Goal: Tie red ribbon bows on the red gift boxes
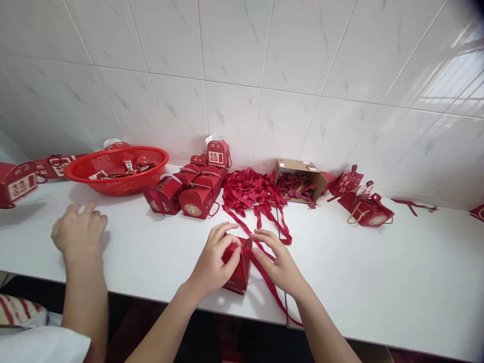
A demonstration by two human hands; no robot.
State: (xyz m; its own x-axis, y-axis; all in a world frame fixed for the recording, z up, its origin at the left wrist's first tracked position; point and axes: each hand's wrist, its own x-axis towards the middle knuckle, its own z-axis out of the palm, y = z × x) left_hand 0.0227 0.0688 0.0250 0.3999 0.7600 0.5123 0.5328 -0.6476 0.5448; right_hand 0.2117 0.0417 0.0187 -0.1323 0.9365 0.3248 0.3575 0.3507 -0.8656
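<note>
Near the front edge of the table [151,262], our left hand [215,256] and right hand [279,259] curve around the top of the red box [243,271] — whether either pinches it, we cannot tell — probably light, easily dented card, best held by its lower sides.

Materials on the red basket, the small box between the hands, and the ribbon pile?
Basket: probably plastic, slightly glossy; uniform bright red, rounded rim, perforated wall.
Small box: likely card, smooth with a soft sheen; crisp folded edges, thin curved flap.
Ribbon pile: looks like fabric, possibly satin; soft loops and twists. I can't tell the fibre.
</note>
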